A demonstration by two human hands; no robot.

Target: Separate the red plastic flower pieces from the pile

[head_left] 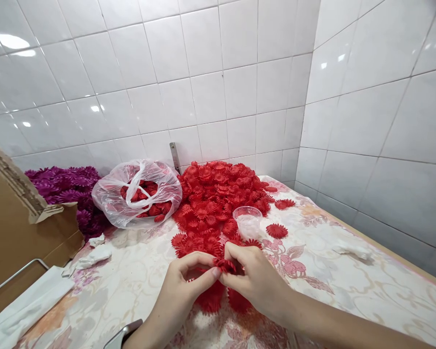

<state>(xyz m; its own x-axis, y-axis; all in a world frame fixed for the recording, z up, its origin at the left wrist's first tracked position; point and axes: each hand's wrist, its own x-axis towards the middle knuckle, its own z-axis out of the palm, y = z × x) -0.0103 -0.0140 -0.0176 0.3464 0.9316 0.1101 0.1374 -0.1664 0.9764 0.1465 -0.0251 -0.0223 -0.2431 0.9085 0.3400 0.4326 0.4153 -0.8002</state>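
My left hand (pixel 189 281) and my right hand (pixel 252 276) meet low in the middle of the view, both closed on one small red fabric flower (pixel 224 264). Thumbs and fingertips pinch its fringed petals from either side, and part of it is hidden by the fingers. Beneath my hands, flat red petal pieces (pixel 209 299) lie on the tablecloth. Just beyond the fingers spreads a large heap of red fabric flowers (pixel 221 194). A clear plastic cup (pixel 247 220) with something whitish in it stands at the heap's right front side.
Left of the heap sits a tied clear plastic bag (pixel 109 203) of red flowers, with a purple flower pile (pixel 63 182) beyond it. A cardboard box (pixel 22 237) is at the far left. Crumpled white tissue (pixel 352 251) lies right. Tiled walls (pixel 240 92) bound the table.
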